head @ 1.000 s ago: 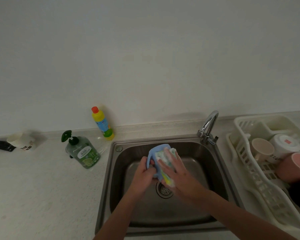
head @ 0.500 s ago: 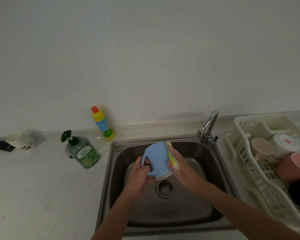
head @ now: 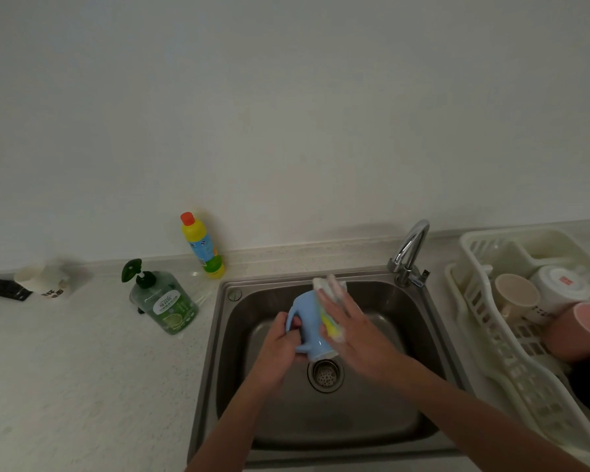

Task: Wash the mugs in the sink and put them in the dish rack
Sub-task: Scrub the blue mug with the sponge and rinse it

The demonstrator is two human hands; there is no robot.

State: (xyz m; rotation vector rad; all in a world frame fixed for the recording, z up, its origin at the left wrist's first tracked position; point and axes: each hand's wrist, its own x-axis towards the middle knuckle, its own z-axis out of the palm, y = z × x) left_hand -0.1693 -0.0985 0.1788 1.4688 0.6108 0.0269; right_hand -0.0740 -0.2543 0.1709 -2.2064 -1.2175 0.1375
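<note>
The blue mug (head: 307, 321) is being held over the sink (head: 382, 403), just far of the drain (head: 325, 372), tilted with its base toward the near side. The left hand (head: 280, 349) is gripping it at the handle, fingers curled round. The right hand (head: 351, 335) is pressing a yellow sponge (head: 329, 321) flat against the mug's right wall, fingers straight and spread.

Handling, judged: the mug is looking rigid, probably ceramic, moderately heavy and breakable on steel. Suds are showing at the sponge, so the glaze is likely slippery; the handle is the surest hold. The sponge is soft and yielding.

Not resolvable: the mug's mouth and interior are facing away; the right palm is covering most of the sponge. The tap (head: 410, 253) is showing no visible stream. In the dish rack (head: 491, 335) at right, a cream mug (head: 516, 294), a white mug (head: 559, 284) and a pink mug (head: 583, 332) are lying; a dark item is being cut off by the frame edge.
</note>
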